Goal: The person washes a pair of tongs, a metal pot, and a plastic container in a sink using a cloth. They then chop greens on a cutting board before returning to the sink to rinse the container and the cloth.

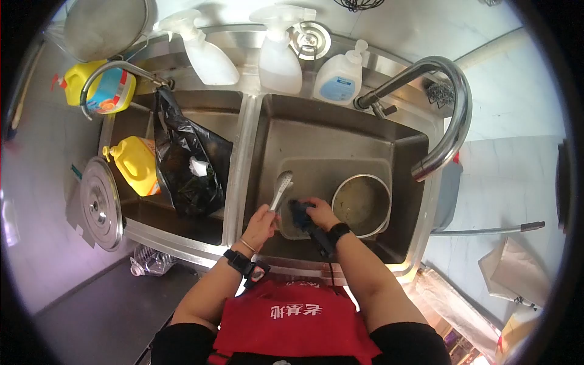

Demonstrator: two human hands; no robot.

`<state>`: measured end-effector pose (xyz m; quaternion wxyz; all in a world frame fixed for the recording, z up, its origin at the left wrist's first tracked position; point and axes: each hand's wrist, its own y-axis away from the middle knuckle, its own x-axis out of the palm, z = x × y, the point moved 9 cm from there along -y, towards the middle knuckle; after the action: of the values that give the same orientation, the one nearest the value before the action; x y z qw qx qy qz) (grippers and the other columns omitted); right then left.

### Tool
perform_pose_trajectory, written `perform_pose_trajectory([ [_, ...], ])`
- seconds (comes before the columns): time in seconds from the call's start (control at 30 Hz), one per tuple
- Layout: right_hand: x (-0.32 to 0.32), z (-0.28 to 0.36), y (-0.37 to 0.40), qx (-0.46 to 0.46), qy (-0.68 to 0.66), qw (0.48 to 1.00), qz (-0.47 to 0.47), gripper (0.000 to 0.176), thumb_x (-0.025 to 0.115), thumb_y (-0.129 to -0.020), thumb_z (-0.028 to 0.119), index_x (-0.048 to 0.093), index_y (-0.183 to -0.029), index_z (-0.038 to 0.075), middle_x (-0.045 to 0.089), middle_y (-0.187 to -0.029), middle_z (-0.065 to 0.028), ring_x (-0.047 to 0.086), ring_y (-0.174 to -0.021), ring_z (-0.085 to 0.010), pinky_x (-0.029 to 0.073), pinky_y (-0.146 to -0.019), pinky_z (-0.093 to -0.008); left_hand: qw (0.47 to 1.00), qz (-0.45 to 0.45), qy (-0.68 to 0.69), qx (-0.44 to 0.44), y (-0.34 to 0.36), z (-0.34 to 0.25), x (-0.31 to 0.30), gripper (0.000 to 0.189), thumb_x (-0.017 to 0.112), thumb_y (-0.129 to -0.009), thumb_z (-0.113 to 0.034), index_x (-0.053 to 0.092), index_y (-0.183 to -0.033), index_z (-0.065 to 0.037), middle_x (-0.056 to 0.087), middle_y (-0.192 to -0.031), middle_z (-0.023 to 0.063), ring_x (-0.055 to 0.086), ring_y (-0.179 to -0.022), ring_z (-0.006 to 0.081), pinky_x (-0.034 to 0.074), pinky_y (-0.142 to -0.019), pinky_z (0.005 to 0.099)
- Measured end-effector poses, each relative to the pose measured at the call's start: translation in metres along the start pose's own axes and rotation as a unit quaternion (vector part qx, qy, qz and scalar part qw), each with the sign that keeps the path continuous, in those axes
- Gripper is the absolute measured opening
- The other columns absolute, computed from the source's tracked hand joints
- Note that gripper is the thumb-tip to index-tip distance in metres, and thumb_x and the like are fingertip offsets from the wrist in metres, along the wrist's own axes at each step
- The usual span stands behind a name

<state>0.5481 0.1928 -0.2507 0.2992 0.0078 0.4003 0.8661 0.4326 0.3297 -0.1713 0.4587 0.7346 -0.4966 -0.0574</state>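
My left hand (pixel 260 226) is closed around the handle of a pale slotted spoon (pixel 281 187), its perforated head pointing away from me over the right sink basin (pixel 322 134). Close beside it, my right hand (pixel 322 214) has its fingers bent over a dark, crumpled cloth-like thing (pixel 299 213); its exact kind is unclear. A round metal pot (pixel 364 204) with cloudy liquid in the bottom stands in the basin just right of that hand. Dark bands are strapped to both wrists.
A black plastic bag (pixel 191 161) and yellow jug (pixel 139 164) occupy the left basin; a round metal lid (pixel 100 204) leans at its outer edge. Two spray bottles (pixel 207 58) (pixel 280 58) and a pump bottle (pixel 339 76) line the back ledge. The curved faucet (pixel 459 109) arches at right.
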Motion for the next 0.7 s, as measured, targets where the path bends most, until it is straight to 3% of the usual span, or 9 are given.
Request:
perform_pose_trajectory([
  [0.03, -0.007, 0.018, 0.015, -0.008, -0.132, 0.991, -0.012, 0.044, 0.045, -0.074, -0.001, 0.061, -0.114, 0.009, 0.065, -0.098, -0.0212, 0.062, -0.096, -0.0294, 0.046, -0.087, -0.0334, 0.999, -0.020, -0.037, -0.001, -0.001, -0.001, -0.003, 0.018, 0.044, -0.095, -0.028, 0.047, -0.091, -0.010, 0.050, -0.081, 0.0005, 0.039, -0.055, 0.0063, 0.033, -0.047, 0.0208],
  [0.17, -0.015, 0.072, 0.055, -0.061, -0.230, 0.971, 0.000, 0.042, 0.048, -0.075, 0.002, 0.060, -0.115, 0.009, 0.063, -0.098, -0.0210, 0.060, -0.093, -0.0328, 0.046, -0.086, -0.0361, 0.991, -0.062, -0.114, 0.046, -0.009, -0.003, -0.008, 0.025, 0.045, -0.096, -0.035, 0.049, -0.091, -0.010, 0.048, -0.074, -0.0019, 0.036, -0.051, 0.0053, 0.029, -0.042, 0.0198],
  [0.23, -0.017, 0.126, 0.079, -0.245, 0.060, 0.965, -0.066, 0.039, 0.050, -0.075, 0.006, 0.061, -0.112, 0.009, 0.060, -0.097, -0.0213, 0.057, -0.092, -0.0364, 0.045, -0.084, -0.0416, 0.989, -0.060, -0.127, 0.051, -0.006, -0.012, 0.003, 0.026, 0.044, -0.096, -0.035, 0.050, -0.090, -0.010, 0.047, -0.072, -0.0022, 0.037, -0.051, 0.0052, 0.029, -0.042, 0.0200],
  [0.27, -0.007, 0.132, 0.082, -0.270, 0.115, 0.953, -0.072, 0.036, 0.054, -0.076, 0.009, 0.059, -0.111, 0.009, 0.057, -0.092, -0.0204, 0.055, -0.088, -0.0389, 0.045, -0.081, -0.0445, 0.987, -0.062, -0.138, 0.056, -0.004, -0.016, 0.006, 0.028, 0.043, -0.096, -0.035, 0.051, -0.089, -0.010, 0.046, -0.069, -0.0025, 0.038, -0.051, 0.0051, 0.029, -0.042, 0.0203],
  [0.4, 0.021, 0.134, 0.082, -0.281, 0.206, 0.935, -0.068, 0.027, 0.059, -0.078, 0.015, 0.057, -0.105, 0.009, 0.054, -0.092, -0.0198, 0.054, -0.091, -0.0390, 0.045, -0.079, -0.0466, 0.963, -0.059, -0.246, 0.089, -0.004, -0.017, 0.003, 0.032, 0.042, -0.096, -0.031, 0.055, -0.085, -0.004, 0.050, -0.062, 0.0025, 0.047, -0.052, 0.0104, 0.040, -0.049, 0.0265],
  [0.53, 0.021, 0.124, 0.069, -0.256, 0.186, 0.948, -0.040, 0.026, 0.056, -0.079, 0.012, 0.058, -0.105, 0.009, 0.055, -0.093, -0.0193, 0.054, -0.093, -0.0383, 0.046, -0.078, -0.0462, 0.950, -0.053, -0.296, 0.084, 0.007, -0.025, -0.008, 0.034, 0.042, -0.096, -0.030, 0.056, -0.082, -0.002, 0.049, -0.058, 0.0034, 0.047, -0.051, 0.0108, 0.039, -0.048, 0.0277],
  [0.6, 0.019, 0.127, 0.064, -0.297, 0.263, 0.917, -0.049, 0.026, 0.053, -0.080, 0.009, 0.059, -0.105, 0.009, 0.055, -0.093, -0.0191, 0.054, -0.093, -0.0380, 0.048, -0.077, -0.0453, 0.953, -0.046, -0.292, 0.059, 0.009, -0.024, -0.010, 0.035, 0.042, -0.096, -0.030, 0.055, -0.080, -0.002, 0.048, -0.057, 0.0030, 0.047, -0.050, 0.0109, 0.039, -0.048, 0.0277],
  [0.67, 0.019, 0.124, 0.059, -0.291, 0.315, 0.902, -0.053, 0.025, 0.052, -0.080, 0.008, 0.060, -0.104, 0.008, 0.055, -0.095, -0.0187, 0.054, -0.095, -0.0370, 0.048, -0.078, -0.0445, 0.952, -0.033, -0.298, 0.064, 0.011, -0.023, -0.010, 0.032, 0.041, -0.097, -0.031, 0.053, -0.080, -0.007, 0.040, -0.053, -0.0036, 0.036, -0.042, 0.0056, 0.029, -0.038, 0.0223],
  [0.7, 0.019, 0.122, 0.055, -0.287, 0.369, 0.883, -0.053, 0.025, 0.052, -0.080, 0.008, 0.060, -0.104, 0.007, 0.055, -0.097, -0.0183, 0.054, -0.096, -0.0360, 0.049, -0.078, -0.0436, 0.952, -0.031, -0.299, 0.064, 0.011, -0.023, -0.009, 0.032, 0.041, -0.097, -0.031, 0.053, -0.080, -0.007, 0.040, -0.053, -0.0036, 0.036, -0.042, 0.0056, 0.029, -0.038, 0.0223],
])
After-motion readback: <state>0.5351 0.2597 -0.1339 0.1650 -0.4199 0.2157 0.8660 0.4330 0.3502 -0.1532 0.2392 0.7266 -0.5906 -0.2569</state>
